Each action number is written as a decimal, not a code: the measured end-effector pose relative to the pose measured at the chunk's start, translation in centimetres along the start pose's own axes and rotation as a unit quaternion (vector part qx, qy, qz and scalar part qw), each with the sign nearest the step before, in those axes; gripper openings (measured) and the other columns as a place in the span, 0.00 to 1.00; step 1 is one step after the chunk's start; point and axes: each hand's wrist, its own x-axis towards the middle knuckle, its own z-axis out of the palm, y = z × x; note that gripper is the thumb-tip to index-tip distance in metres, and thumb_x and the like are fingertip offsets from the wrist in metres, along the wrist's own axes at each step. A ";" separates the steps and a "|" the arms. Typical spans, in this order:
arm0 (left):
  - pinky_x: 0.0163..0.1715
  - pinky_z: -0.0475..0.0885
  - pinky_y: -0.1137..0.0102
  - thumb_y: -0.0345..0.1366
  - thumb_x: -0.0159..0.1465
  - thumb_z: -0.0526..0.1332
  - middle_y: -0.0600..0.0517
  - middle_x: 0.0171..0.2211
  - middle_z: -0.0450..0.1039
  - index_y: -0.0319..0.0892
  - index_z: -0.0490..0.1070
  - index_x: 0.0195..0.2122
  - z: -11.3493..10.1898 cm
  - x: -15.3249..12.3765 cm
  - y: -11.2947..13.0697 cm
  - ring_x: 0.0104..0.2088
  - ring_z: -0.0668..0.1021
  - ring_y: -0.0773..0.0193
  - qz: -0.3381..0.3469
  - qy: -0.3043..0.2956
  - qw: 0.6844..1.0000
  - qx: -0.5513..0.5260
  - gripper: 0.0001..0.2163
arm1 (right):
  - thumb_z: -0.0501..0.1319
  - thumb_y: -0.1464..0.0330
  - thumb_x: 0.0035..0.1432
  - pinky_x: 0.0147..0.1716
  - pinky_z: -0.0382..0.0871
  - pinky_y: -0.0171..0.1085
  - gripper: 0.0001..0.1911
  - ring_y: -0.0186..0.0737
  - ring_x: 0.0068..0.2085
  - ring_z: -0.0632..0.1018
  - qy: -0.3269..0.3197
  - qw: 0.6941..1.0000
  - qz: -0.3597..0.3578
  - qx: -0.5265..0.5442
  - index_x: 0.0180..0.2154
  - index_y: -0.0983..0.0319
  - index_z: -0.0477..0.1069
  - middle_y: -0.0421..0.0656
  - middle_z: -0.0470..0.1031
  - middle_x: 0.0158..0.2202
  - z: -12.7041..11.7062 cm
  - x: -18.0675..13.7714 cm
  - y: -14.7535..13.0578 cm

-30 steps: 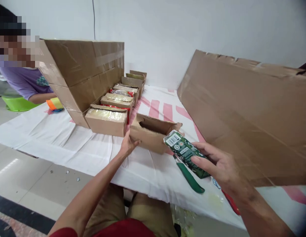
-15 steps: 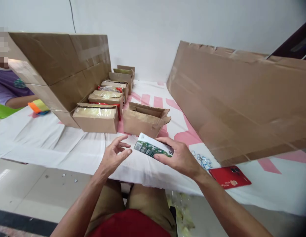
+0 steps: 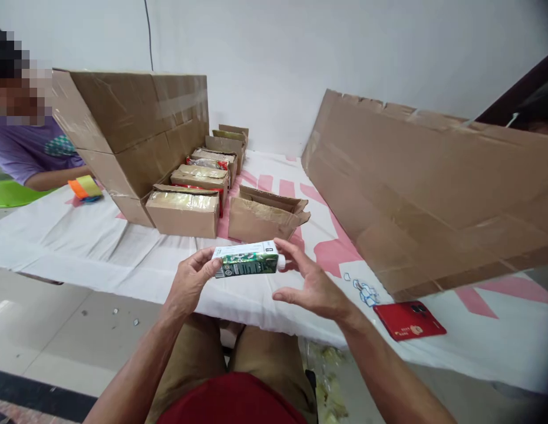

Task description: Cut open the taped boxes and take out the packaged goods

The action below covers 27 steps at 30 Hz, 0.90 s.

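A green and white drink carton with a white screw cap lies sideways above the front of the table. My left hand grips its left end, thumb on the near side. My right hand is open at the capped end, thumb and fingers apart, the fingertips close to the top corner; whether they touch it I cannot tell. Just behind the carton stands an open cardboard box, its inside mostly hidden. To its left is another small cardboard box with shiny tape on top.
Several more small boxes line the left cardboard partition. A larger cardboard panel leans at right. A red phone and small blue-edged pieces lie near my right forearm. A person in purple sits far left.
The carton has passed from my right hand's grip to my left hand's and turned, so its white cap now shows on the right. My right hand has opened. The view has shifted slightly.
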 end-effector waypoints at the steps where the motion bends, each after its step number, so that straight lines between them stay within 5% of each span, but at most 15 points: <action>1: 0.46 0.77 0.64 0.54 0.53 0.75 0.44 0.41 0.85 0.38 0.82 0.46 -0.1 0.1 -0.1 0.44 0.84 0.53 -0.002 0.002 1.000 0.002 0.27 | 0.75 0.59 0.52 0.50 0.78 0.48 0.41 0.49 0.51 0.80 0.027 0.999 0.015 0.012 0.65 0.54 0.65 0.48 0.76 0.58 0.6 0.0 0.4; 5: 0.49 0.78 0.62 0.53 0.52 0.76 0.42 0.44 0.84 0.38 0.81 0.48 -0.1 0.8 0.6 0.47 0.84 0.51 0.035 0.015 0.999 -0.002 0.29 | 0.72 0.62 0.54 0.49 0.77 0.45 0.31 0.46 0.50 0.80 0.123 0.988 0.016 0.088 0.58 0.58 0.69 0.48 0.78 0.52 2.4 1.3 0.9; 9: 0.51 0.80 0.60 0.47 0.52 0.78 0.42 0.51 0.82 0.41 0.76 0.56 0.4 1.8 3.7 0.51 0.83 0.52 0.151 0.015 0.988 -0.001 0.32 | 0.73 0.63 0.52 0.52 0.77 0.46 0.29 0.46 0.51 0.81 0.155 0.974 -0.048 0.155 0.55 0.59 0.71 0.47 0.79 0.53 1.4 3.9 -1.1; 15: 0.54 0.80 0.57 0.44 0.59 0.75 0.49 0.47 0.83 0.43 0.80 0.48 2.6 5.4 14.2 0.52 0.83 0.54 0.389 -0.005 0.919 0.067 0.19 | 0.74 0.59 0.55 0.57 0.77 0.48 0.28 0.48 0.56 0.79 0.191 0.952 -0.210 0.113 0.55 0.58 0.73 0.45 0.79 0.53 -3.2 10.0 -7.6; 19: 0.50 0.81 0.59 0.45 0.61 0.73 0.52 0.46 0.82 0.44 0.78 0.50 3.2 6.8 19.8 0.51 0.83 0.55 0.445 -0.029 0.891 0.087 0.19 | 0.73 0.54 0.57 0.58 0.76 0.48 0.29 0.50 0.61 0.76 0.221 0.925 -0.298 0.076 0.56 0.55 0.72 0.42 0.78 0.55 -5.4 12.9 -11.3; 23: 0.46 0.81 0.63 0.44 0.63 0.71 0.50 0.46 0.82 0.41 0.78 0.53 1.0 4.8 17.6 0.45 0.84 0.58 0.417 0.023 0.900 0.127 0.20 | 0.72 0.56 0.57 0.56 0.76 0.51 0.26 0.50 0.56 0.79 0.230 0.942 -0.244 0.030 0.55 0.57 0.74 0.43 0.80 0.53 -2.6 11.9 -10.5; 27: 0.42 0.81 0.66 0.43 0.63 0.68 0.50 0.41 0.84 0.41 0.80 0.52 -4.5 1.5 8.4 0.40 0.84 0.59 0.258 0.111 0.927 0.247 0.18 | 0.72 0.64 0.54 0.49 0.78 0.48 0.28 0.47 0.49 0.81 0.170 0.975 -0.132 0.048 0.56 0.59 0.74 0.46 0.82 0.52 5.4 9.3 -4.4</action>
